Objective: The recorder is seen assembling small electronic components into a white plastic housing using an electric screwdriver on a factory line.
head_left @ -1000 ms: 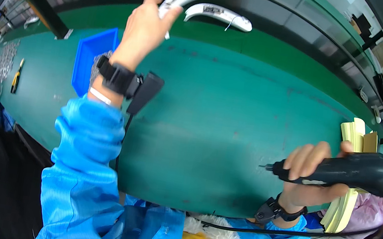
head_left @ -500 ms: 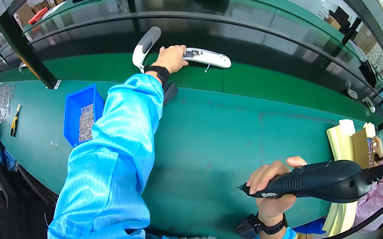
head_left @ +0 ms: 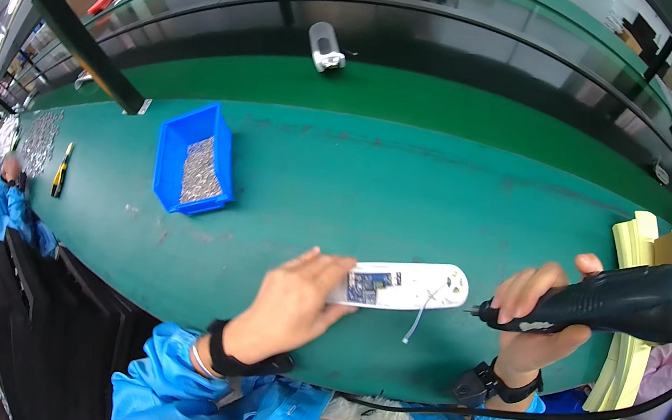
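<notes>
My left hand [head_left: 287, 303] is closed on the left end of a long white plastic housing [head_left: 420, 285], held low above the green bench top. A small circuit board [head_left: 370, 287] shows in the housing beside my fingers, and a thin pale wire [head_left: 417, 319] hangs from its right part. My right hand [head_left: 533, 313] is wrapped round a black electric screwdriver [head_left: 626, 301]. The screwdriver's tip points left, close to the housing's right end but apart from it. Its cable runs off at the right edge.
A blue bin [head_left: 173, 155] of small metal parts [head_left: 201, 172] stands left of centre. At the back lies a grey-and-white part [head_left: 326, 45]. A yellow-black tool [head_left: 62, 169] lies at left, near co-workers in blue. Pale yellow sheets [head_left: 636, 246] are stacked at right, beside another person.
My left hand has brought the white housing from the back of the bench to in front of me. The screwdriver stays in my right hand. The view has shifted.
</notes>
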